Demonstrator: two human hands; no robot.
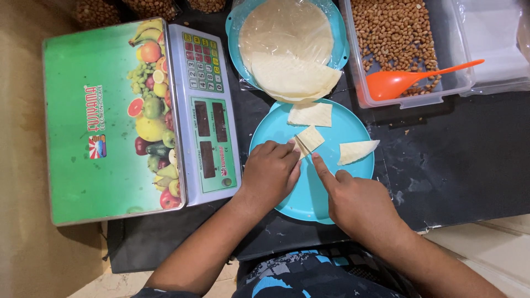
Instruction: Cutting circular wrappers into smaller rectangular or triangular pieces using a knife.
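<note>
Fingers of the left hand (270,171) pinched a folded pastry piece (309,139) on the blue plate (309,198); right hand (353,201) held nothing, forefinger pointing beside it; green scale (110,121) crowded the left.

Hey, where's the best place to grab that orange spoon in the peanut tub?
Probably by the thin handle of the orange spoon, coming from the right: it rises over the rim of the clear tub, while the bowl lies among the peanuts.
</note>
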